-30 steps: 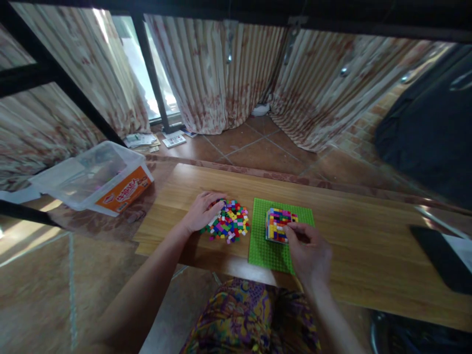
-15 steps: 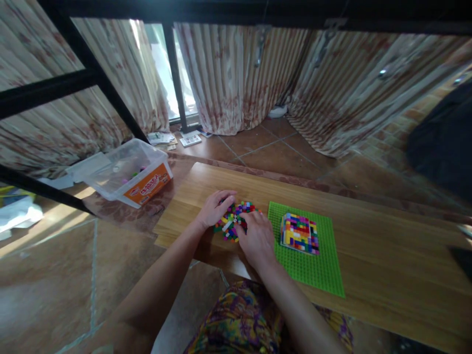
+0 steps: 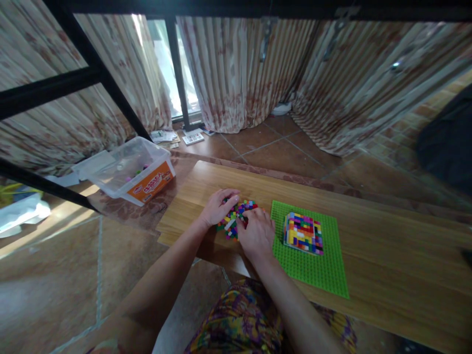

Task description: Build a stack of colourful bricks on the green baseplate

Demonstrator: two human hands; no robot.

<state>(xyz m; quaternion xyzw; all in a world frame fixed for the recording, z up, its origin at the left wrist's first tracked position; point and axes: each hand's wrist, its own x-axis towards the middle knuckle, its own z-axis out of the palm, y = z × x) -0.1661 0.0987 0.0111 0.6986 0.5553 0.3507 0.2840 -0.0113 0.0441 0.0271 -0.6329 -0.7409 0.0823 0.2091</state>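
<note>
A loose pile of small multicoloured toy bricks (image 3: 233, 224) lies on the wooden table. At its left edge is my left hand (image 3: 218, 208), fingers stretched over the far side of the pile and apart. My right hand (image 3: 257, 235) reaches in from the right. Its fingers are bent, with a small gap between thumb and forefinger at the bricks; no held brick can be made out. Right of that hand lies a green studded baseplate (image 3: 324, 275). On it stands a low rectangular block built of many coloured bricks (image 3: 303, 233).
The long wooden table (image 3: 387, 265) extends to the right. On the floor at the left is a clear plastic box (image 3: 121, 169) with an orange label and a few bricks inside. Papers (image 3: 193, 138) lie by the window. Dark metal bars (image 3: 110, 105) cross the upper left.
The view has shifted slightly, moving the scene a little right. My right hand's thumb and forefinger have come closer together. Both hands stay at the brick pile.
</note>
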